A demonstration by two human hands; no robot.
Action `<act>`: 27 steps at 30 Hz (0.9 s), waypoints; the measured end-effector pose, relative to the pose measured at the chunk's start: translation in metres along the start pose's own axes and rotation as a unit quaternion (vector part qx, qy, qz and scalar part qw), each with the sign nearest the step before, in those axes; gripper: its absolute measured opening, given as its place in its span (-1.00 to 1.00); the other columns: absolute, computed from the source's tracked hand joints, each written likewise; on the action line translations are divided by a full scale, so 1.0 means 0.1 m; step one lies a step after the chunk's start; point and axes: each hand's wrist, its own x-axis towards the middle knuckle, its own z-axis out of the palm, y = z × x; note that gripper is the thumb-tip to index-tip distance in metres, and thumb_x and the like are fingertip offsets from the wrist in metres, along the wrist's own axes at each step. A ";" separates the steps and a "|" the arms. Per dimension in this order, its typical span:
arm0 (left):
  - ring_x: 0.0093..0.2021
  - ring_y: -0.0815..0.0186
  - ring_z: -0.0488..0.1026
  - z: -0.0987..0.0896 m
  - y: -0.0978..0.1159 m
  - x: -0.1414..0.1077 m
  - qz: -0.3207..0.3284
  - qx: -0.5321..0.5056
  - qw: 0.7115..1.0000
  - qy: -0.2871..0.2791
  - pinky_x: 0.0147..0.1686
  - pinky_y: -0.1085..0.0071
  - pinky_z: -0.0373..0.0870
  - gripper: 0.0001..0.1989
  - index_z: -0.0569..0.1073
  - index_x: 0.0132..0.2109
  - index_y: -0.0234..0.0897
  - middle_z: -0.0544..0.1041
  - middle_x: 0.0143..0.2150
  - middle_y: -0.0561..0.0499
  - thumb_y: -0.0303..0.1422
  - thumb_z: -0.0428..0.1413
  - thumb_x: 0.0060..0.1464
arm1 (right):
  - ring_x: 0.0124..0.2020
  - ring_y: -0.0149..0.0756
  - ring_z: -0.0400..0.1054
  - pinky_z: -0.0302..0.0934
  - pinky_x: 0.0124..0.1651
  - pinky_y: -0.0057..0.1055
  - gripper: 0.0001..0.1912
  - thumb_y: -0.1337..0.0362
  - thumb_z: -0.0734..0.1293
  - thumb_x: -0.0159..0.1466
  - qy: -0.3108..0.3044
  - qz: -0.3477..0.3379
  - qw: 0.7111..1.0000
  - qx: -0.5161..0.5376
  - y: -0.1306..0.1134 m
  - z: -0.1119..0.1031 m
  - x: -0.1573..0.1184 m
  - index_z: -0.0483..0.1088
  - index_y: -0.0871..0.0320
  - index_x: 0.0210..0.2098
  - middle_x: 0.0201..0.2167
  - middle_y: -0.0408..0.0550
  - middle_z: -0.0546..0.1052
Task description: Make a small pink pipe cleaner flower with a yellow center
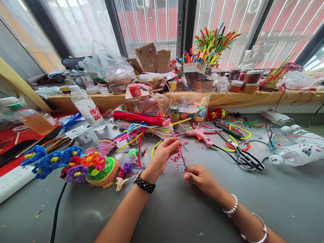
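A glue gun [200, 134] and large scissors [239, 154] lie beyond; our left hand [165, 152] pinches a pink chenille stem [172, 131]; our curled right hand [201, 177] grips a slim metal tool [185, 166].

- Nearer the wearer than both grips, between the forearms: bare desk [172, 216], room to pass.
- Between left grip [164, 152] and right grip [201, 177]: a pink stem [180, 148] and slim metal tool [185, 165] bar the gap.
- Just beyond the left grip: a fuzzy-stem bundle [138, 116] and jar [174, 115] block.
- Left of it: craft flowers [77, 172].
- Beyond and right of the right grip: glue gun [199, 135], black-handled scissors [245, 157]; bottles [301, 154] farther right.
- Directly right of it: open desk.
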 end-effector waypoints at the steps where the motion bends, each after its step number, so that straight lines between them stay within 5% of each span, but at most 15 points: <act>1: -0.42 0.50 0.32 0.00 0.00 0.00 0.001 0.000 1.000 0.003 -0.35 0.56 0.24 -0.82 0.46 -0.35 -0.29 0.43 -0.43 0.09 -0.36 0.19 -0.20 | -0.64 -0.47 0.07 -0.05 -0.56 -0.52 -0.38 -0.25 0.05 0.05 0.004 0.001 1.000 -0.001 0.00 0.00 0.00 0.18 0.20 -0.73 -0.73 -0.18 0.26; 13: -0.44 0.52 0.30 0.00 0.02 0.00 0.001 -0.001 1.000 0.026 -0.39 0.58 0.22 -0.84 0.43 -0.37 -0.27 0.42 -0.43 0.11 -0.35 0.18 -0.19 | -0.65 -0.49 0.02 -0.06 -0.56 -0.52 -0.43 -0.13 0.12 0.11 0.026 0.014 1.000 0.002 -0.03 -0.01 0.00 0.22 0.21 -0.75 -0.76 -0.21 0.20; 21: -0.46 0.48 0.29 0.02 0.00 0.00 0.003 0.086 0.995 0.043 -0.38 0.53 0.20 -0.81 0.43 -0.43 -0.31 0.42 -0.48 0.09 -0.30 0.20 -0.24 | -0.65 -0.48 -0.04 -0.13 -0.58 -0.51 -0.47 -0.10 0.14 0.11 0.127 0.052 0.990 0.013 -0.01 -0.05 0.00 0.40 0.22 -0.63 -0.75 -0.22 0.07; 27: -0.53 0.46 0.25 0.05 -0.05 -0.01 -0.008 0.160 0.987 -0.008 -0.47 0.51 0.16 -0.77 0.37 -0.55 -0.34 0.37 -0.58 0.09 -0.26 0.20 -0.28 | -0.63 -0.48 -0.04 -0.11 -0.59 -0.52 -0.56 -0.06 0.24 0.05 0.143 0.065 0.987 0.045 -0.02 -0.04 -0.01 0.38 0.23 -0.59 -0.72 -0.22 0.13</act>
